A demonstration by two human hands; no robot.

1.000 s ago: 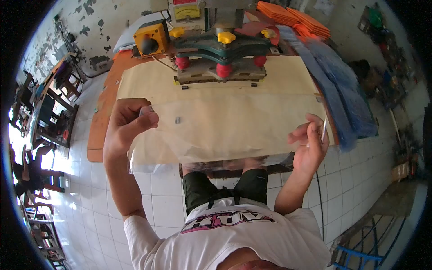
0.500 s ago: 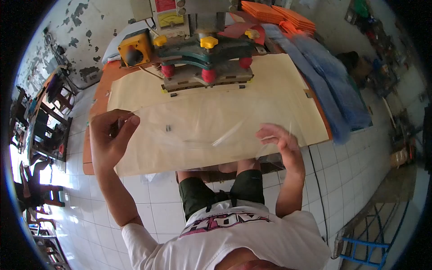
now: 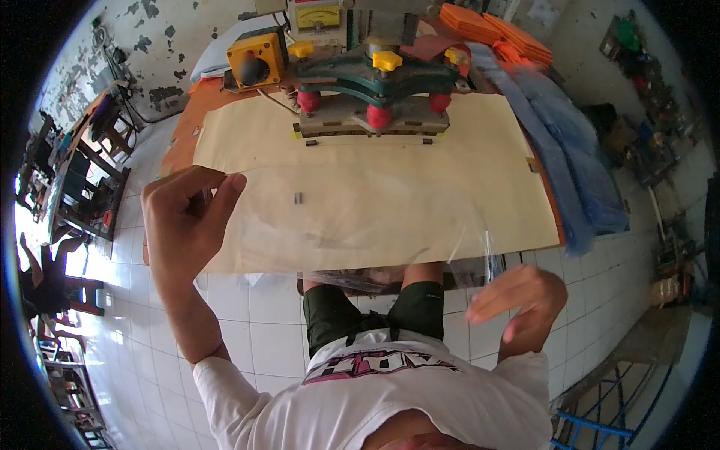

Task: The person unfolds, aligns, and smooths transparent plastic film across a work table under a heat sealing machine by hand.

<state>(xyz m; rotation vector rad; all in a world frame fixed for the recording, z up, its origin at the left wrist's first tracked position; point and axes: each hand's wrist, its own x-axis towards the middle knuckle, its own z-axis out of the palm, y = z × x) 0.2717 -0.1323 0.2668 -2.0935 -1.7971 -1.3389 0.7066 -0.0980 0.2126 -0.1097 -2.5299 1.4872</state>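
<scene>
My left hand (image 3: 187,221) is closed in a pinch over the left part of the work surface. Between its thumb and forefinger is the edge of a clear plastic sheet (image 3: 360,214), which spreads loosely to the right over a cream-coloured board (image 3: 255,142). My right hand (image 3: 525,296) is off the front right edge of the board, beside the sheet's shiny right end. Its fingers are stretched out and slightly blurred, the thumb is apart, and nothing shows in it. Beyond the sheet stands a green press head (image 3: 375,79) with a metal bar below it.
A yellow box with a black button (image 3: 256,61) stands left of the press head. Blue plastic sheets (image 3: 574,157) hang over the table's right side. Orange folded pieces (image 3: 495,34) are stacked at the back right. A blue metal frame (image 3: 600,420) is at the lower right.
My right hand has moved from over the sheet down and right, off the board's front edge. My left hand keeps its pinch on the sheet. The camera view has shifted slightly.
</scene>
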